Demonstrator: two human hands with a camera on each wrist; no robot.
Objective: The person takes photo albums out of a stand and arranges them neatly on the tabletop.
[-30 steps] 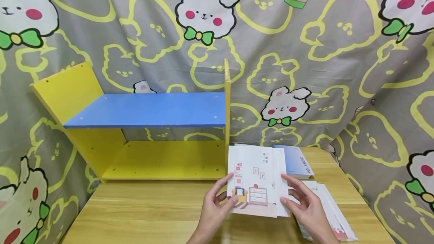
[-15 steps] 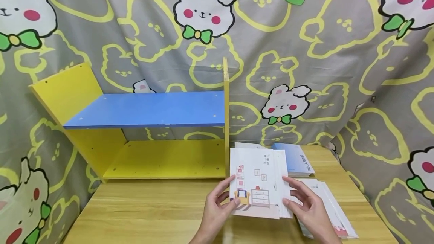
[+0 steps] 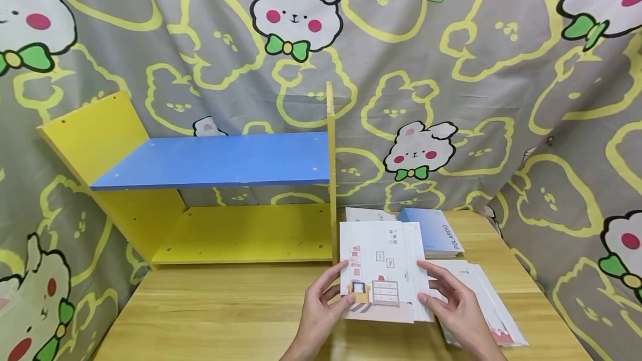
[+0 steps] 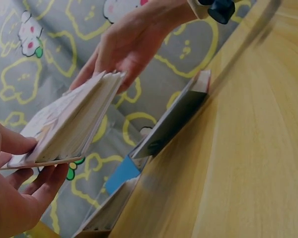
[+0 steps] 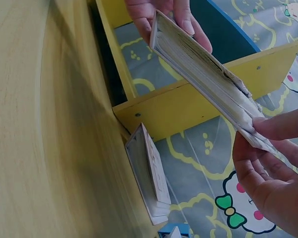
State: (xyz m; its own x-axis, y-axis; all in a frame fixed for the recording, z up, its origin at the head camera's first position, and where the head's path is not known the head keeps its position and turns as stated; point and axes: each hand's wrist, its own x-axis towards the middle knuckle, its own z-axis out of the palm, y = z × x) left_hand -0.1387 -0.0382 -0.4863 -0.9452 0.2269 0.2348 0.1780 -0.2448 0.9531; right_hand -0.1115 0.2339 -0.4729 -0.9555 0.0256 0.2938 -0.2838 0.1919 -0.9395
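A white book (image 3: 376, 272) with a drawn armchair and dresser on its cover is held up over the table. My left hand (image 3: 323, 308) pinches its left edge, thumb on the cover and fingers beneath. At the opposite edge my right hand (image 3: 453, 305) grips it the same way. From the right wrist view, the book (image 5: 203, 74) shows thick, uneven page edges and is held above the tabletop. Behind it lies a blue book (image 3: 436, 233) marked POLAROID. Another white book (image 3: 484, 299) lies at the right, partly covered by my right hand.
A yellow and blue shelf unit (image 3: 236, 160) stands at the back left, its upright side panel (image 3: 331, 183) just behind the held book. One more white book (image 3: 368, 214) lies beside that panel, mostly hidden. A patterned curtain (image 3: 391, 88) hangs behind the wooden table (image 3: 225, 311).
The held book and both hands have shifted slightly right, and the head view has moved a little. Both hands keep their grip.
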